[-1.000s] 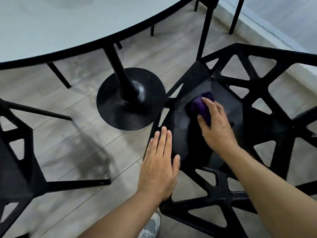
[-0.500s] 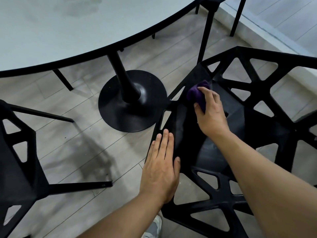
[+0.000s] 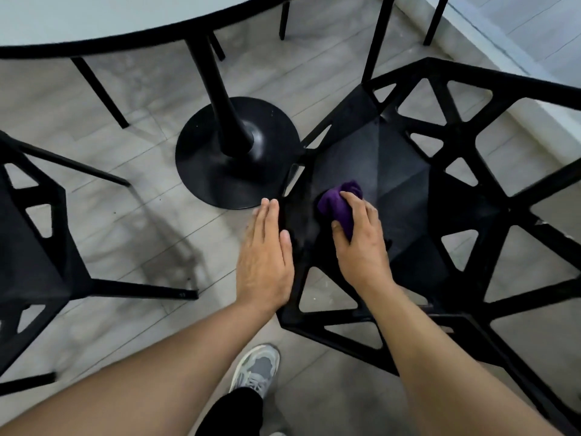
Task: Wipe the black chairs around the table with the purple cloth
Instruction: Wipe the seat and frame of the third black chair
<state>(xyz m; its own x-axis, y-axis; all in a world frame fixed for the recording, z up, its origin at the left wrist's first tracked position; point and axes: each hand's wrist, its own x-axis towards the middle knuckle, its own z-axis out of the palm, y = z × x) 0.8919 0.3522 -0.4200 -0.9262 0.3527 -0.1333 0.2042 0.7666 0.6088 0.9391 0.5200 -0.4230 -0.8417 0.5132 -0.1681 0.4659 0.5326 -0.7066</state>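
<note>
A black chair (image 3: 408, 171) with triangular cut-outs stands at the right, its seat facing me. My right hand (image 3: 361, 243) grips a bunched purple cloth (image 3: 338, 202) and presses it on the near left part of the seat. My left hand (image 3: 265, 259) lies flat with straight fingers on the seat's left edge. A second black chair (image 3: 34, 247) of the same kind stands at the far left, partly cut off by the frame.
A round pale table (image 3: 94, 20) with a black rim fills the top left, on a black pedestal base (image 3: 232, 152). More chair legs (image 3: 375, 39) show beyond it. A pale low ledge (image 3: 518, 58) runs at the upper right. My grey shoe (image 3: 256, 368) is on the wood-look floor.
My right hand has drawn the cloth back from the seat's far edge to its near left part. My left hand has stayed flat on the seat's edge.
</note>
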